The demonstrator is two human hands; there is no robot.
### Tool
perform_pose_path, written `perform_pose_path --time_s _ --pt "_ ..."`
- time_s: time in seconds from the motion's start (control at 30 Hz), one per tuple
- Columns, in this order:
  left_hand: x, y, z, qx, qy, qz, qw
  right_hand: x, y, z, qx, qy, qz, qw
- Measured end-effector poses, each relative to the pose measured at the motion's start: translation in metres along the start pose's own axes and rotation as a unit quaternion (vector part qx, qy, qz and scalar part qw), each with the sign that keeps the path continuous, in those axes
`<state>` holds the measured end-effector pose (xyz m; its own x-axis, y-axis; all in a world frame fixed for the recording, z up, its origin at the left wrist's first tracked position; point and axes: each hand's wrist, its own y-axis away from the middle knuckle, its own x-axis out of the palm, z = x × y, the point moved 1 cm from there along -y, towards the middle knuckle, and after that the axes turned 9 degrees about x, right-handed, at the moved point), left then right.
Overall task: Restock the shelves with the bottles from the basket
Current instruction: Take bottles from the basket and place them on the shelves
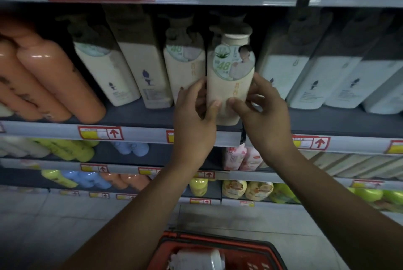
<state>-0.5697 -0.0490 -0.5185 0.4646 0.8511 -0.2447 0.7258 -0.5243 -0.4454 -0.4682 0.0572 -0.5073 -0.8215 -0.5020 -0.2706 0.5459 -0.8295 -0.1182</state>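
Shelving [135,115] fills the view, several grey tiers with red-and-yellow price tags [100,132] on the front rails. Orange bottles [50,80] lean at far left of the main tier, cream pump bottles [130,69] next, pale blue-white bottles [322,78] at right. Lower tiers hold yellow-green, blue, pink and orange bottles, blurred. Red basket [220,245] sits on the floor at bottom centre, with 1 white bottle [196,258] lying on its side inside. Both forearms reach up from the bottom edge. Cream bottle [229,86] with a round "48" label stands upright at the front edge of the main tier, just beside a matching bottle [185,69] on its left. Left hand [194,117] grips its left side, thumb across the lower front, fingers curled behind. Right hand [266,115] grips the right side, thumb on the lower front, fingers wrapped round the back. Whether the base rests fully on the shelf is hidden by the hands.
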Motion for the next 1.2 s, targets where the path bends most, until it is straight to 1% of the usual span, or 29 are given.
perform_pose_path --time_s 0.13,0.27,0.37,0.43,0.57,0.63,0.7,0.8,1.0,1.07,1.1,1.13,1.2 --pt "0.004 0.005 0.000 0.004 0.015 -0.011 1.000 -0.001 0.002 -0.008 0.011 -0.018 -0.003 1.000" --pt "0.002 0.006 -0.001 0.007 0.004 -0.049 0.999 0.006 0.003 -0.009 0.020 -0.033 -0.003 0.999" --pt "0.003 0.008 0.001 0.003 0.000 -0.044 0.999 0.008 0.003 -0.010 0.024 -0.029 -0.006 0.999" --pt "0.003 0.014 0.001 -0.013 0.015 -0.046 0.999 0.005 0.013 -0.011 0.043 -0.048 -0.006 0.998" --pt "0.001 0.046 0.004 -0.054 0.023 -0.131 0.990 -0.005 0.060 -0.025 0.078 -0.071 -0.068 0.992" --pt "-0.001 0.071 0.011 -0.072 0.006 -0.158 0.985 -0.007 0.084 -0.042 0.090 -0.080 -0.095 0.988" --pt "-0.001 0.098 0.020 -0.087 -0.012 -0.140 0.986 -0.007 0.105 -0.065 0.081 -0.044 -0.106 0.990" --pt "-0.002 0.136 0.045 -0.134 -0.010 -0.096 0.986 -0.006 0.131 -0.103 0.063 0.035 -0.077 0.994" --pt "0.009 0.209 0.105 -0.168 -0.085 -0.056 0.981 -0.007 0.177 -0.166 0.131 0.067 0.002 0.989" --pt "0.014 0.238 0.125 -0.174 -0.105 -0.030 0.979 -0.006 0.196 -0.194 0.152 0.085 0.029 0.984" --pt "0.018 0.253 0.136 -0.185 -0.112 -0.015 0.976 -0.004 0.206 -0.211 0.166 0.102 0.048 0.980" --pt "0.020 0.276 0.149 -0.207 -0.129 0.006 0.970 -0.004 0.223 -0.232 0.189 0.130 0.068 0.971" --pt "0.019 0.306 0.166 -0.225 -0.149 0.039 0.962 -0.002 0.245 -0.266 0.238 0.175 0.106 0.949"
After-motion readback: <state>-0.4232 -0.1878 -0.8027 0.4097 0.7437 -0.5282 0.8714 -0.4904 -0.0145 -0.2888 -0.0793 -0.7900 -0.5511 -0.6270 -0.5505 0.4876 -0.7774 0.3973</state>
